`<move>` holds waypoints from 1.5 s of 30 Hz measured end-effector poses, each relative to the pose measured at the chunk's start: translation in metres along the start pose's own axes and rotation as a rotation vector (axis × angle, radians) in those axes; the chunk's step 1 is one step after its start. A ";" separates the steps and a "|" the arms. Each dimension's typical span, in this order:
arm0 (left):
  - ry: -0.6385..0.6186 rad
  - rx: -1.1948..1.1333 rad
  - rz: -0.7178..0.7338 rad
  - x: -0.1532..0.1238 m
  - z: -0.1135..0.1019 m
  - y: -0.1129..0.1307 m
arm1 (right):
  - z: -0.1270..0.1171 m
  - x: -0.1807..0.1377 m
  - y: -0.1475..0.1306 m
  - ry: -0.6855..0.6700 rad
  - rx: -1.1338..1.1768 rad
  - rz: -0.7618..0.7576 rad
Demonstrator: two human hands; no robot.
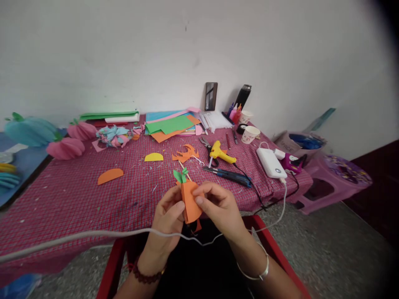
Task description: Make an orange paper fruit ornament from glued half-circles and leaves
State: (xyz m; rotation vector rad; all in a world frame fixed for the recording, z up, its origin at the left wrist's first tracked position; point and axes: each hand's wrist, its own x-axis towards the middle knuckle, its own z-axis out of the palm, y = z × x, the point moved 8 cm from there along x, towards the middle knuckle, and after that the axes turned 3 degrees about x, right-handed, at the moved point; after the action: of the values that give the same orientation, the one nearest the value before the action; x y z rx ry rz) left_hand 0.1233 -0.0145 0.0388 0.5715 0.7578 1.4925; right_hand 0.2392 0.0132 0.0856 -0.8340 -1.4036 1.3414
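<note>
An orange paper pumpkin (pixel 191 203), made of folded layers with green paper leaves (pixel 181 176) at its top, is held upright between both hands just off the table's near edge. My left hand (pixel 170 214) grips its folded left side, the thumb pressed on the layers. On the rounded right edge, my right hand (pixel 218 205) pinches the paper between thumb and fingers. Beyond the hands lie orange paper scraps (pixel 186 153), a yellow glue gun (pixel 222 153), black-handled scissors (pixel 209 150) and a blue-black utility knife (pixel 229 175).
An orange half-circle (pixel 110 176) and a yellow one (pixel 153 157) lie on the checked tablecloth (pixel 75 199). Finished paper pumpkins (pixel 65 148) sit at left, coloured sheets (pixel 171 126) at the back. A white power bank (pixel 271 162) trails a cable (pixel 124 234) across my front.
</note>
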 end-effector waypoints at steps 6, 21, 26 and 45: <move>0.011 0.003 -0.018 0.001 -0.001 -0.002 | 0.001 0.001 -0.001 0.006 -0.006 0.006; -0.017 -0.020 -0.037 0.002 -0.002 -0.006 | 0.000 0.001 -0.007 0.023 -0.167 -0.083; -0.005 -0.031 -0.037 0.002 0.002 -0.005 | 0.001 0.001 -0.008 0.019 -0.203 -0.093; -0.004 -0.052 -0.050 0.001 0.001 -0.008 | 0.003 0.001 -0.009 -0.006 -0.268 -0.098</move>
State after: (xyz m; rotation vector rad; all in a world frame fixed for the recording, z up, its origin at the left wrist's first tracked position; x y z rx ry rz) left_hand 0.1294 -0.0132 0.0335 0.5130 0.7232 1.4600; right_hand 0.2376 0.0118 0.0950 -0.9231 -1.6314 1.0969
